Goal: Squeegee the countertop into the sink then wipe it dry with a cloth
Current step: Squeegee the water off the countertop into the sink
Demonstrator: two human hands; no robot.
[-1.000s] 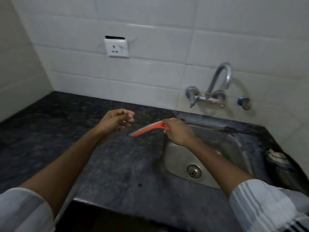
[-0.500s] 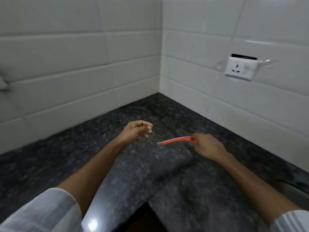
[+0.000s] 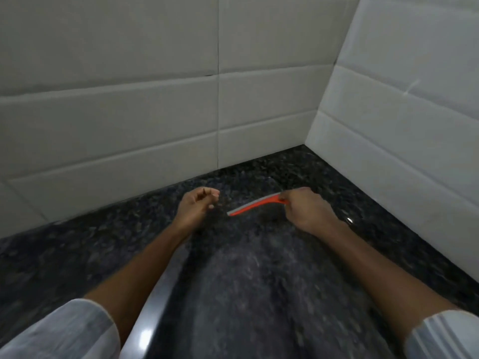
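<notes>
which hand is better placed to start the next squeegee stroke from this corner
Right. The right hand already grips the orange squeegee, with its blade out over the dark countertop near the tiled corner. The left hand is loosely curled, holds nothing and hovers beside the blade tip, so it would probably have to take the tool over first.

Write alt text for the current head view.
The right hand holds an orange squeegee over a dark speckled countertop in a corner of white wall tiles. The left hand hovers beside it, loosely curled and empty.
</notes>
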